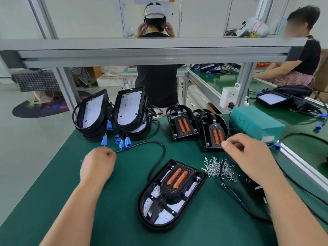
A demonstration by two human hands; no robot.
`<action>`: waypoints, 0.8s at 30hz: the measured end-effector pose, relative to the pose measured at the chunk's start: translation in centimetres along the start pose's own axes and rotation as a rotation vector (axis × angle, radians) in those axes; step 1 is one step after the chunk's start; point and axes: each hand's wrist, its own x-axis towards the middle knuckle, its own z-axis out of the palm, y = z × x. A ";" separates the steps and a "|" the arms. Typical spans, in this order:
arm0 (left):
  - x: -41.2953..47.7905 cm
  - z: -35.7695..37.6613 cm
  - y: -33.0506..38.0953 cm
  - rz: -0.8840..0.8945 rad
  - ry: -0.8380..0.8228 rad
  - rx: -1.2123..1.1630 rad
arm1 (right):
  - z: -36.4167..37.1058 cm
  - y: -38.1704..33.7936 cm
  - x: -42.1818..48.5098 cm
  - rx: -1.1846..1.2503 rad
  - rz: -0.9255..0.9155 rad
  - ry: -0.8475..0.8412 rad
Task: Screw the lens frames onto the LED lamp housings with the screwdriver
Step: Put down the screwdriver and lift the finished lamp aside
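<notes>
lamp housing (170, 194) between left hand (97, 165), right hand (248, 157)

The mat (99, 206) is dark green. The housing (193, 197) on it is black, its board white with small red dots. The frame (174, 185) is black with a fine mesh pattern and two orange bars. The frames (184, 125) further back show the same black and orange. The stacked housings (130, 109) are black around white boards. The plugs (124, 142) are blue, the cable (160, 155) black. The screws (219, 168) are silver. The box (255, 121) is teal. The cloth (37, 81) is dark with a white check.
</notes>
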 end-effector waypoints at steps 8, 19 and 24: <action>0.3 0.6 0.0 0.004 -0.009 0.237 | 2.0 -0.8 -0.4 0.077 -0.097 -0.359; 0.1 0.5 0.5 0.006 -0.031 0.253 | 3.0 -1.7 -1.1 0.118 -0.144 -0.645; -0.7 0.4 0.8 0.130 -0.190 0.164 | 3.6 -2.4 -1.4 0.177 -0.127 -0.716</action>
